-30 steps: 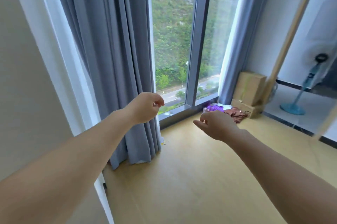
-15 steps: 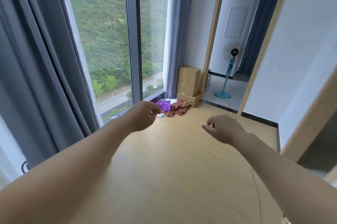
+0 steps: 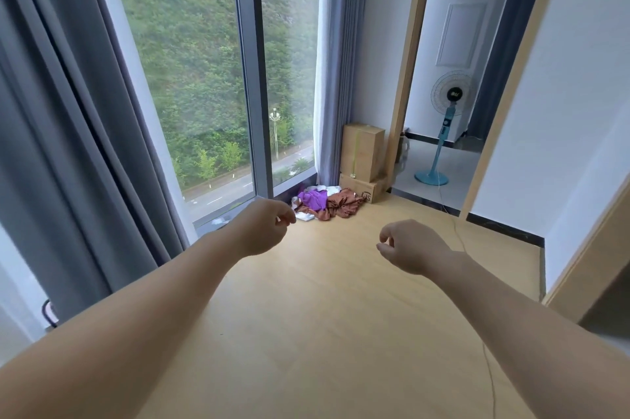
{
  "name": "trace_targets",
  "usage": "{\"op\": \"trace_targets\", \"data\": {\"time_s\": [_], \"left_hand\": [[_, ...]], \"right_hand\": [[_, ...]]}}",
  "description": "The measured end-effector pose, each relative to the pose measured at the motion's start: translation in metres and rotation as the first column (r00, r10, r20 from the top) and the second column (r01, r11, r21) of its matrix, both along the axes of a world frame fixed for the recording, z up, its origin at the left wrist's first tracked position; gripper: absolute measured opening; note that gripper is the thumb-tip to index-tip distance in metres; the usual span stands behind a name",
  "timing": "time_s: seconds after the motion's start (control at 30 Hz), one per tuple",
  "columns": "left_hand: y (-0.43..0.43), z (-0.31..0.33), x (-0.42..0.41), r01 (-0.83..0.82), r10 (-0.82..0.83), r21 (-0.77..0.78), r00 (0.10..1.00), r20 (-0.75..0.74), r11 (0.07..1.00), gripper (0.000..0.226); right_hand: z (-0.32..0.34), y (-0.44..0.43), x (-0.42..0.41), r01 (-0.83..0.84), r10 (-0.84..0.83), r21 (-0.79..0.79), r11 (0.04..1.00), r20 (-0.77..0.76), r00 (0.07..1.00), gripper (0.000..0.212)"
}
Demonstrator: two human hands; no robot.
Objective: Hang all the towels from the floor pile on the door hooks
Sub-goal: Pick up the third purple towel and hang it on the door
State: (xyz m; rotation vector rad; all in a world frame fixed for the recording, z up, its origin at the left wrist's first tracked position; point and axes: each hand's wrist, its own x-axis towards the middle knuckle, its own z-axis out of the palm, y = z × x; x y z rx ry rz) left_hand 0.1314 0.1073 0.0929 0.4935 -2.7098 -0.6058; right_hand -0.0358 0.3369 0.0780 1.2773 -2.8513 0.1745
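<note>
Yellow wood lies under our two arms, which reach out in front of us. Our left hand [image 3: 264, 226] has its fingers softly curled, with the thumb close to the fingertips, and it holds nothing. Our right hand [image 3: 409, 246] is curled the same soft way and holds nothing too. The hands are apart, with bare floor [image 3: 324, 333] between them.

The pile of towels [image 3: 325, 205] lies on the floor well past our hands. We see it in the gap between them, farther off, down in the corner by the window [image 3: 204, 77]. Neither hand touches it. A purple towel [image 3: 312, 198] sits on top, a brown towel [image 3: 346, 203] lies to its right, and a white towel [image 3: 303, 215] peeks out below on the left.

The brown towel touches a flat box [image 3: 363, 189]. A tall box [image 3: 361, 151] stands on the flat one, against the wall. Both boxes are closed, so we cannot tell what is inside.

A thin cord [image 3: 488, 371] runs over the floor on the right. Through the doorway [image 3: 405, 77] a blue fan [image 3: 450, 101] stands in the next room. A grey curtain [image 3: 68, 146] hangs on our left.
</note>
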Motion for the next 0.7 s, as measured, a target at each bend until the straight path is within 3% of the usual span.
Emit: {"op": "trace_targets", "data": {"time_s": [0.37, 0.7], "left_hand": [[0.012, -0.014, -0.06, 0.013, -0.013, -0.007, 0.998, 0.067, 1.0, 0.028], [-0.047, -0.032, -0.136, 0.097, -0.096, -0.005, 0.992, 0.076, 0.995, 0.026]], "right_hand": [[-0.013, 0.008, -0.053, 0.019, -0.019, 0.004, 1.0, 0.064, 0.998, 0.028], [-0.023, -0.049, -0.108, 0.062, -0.063, 0.012, 0.998, 0.071, 0.996, 0.028]]}}
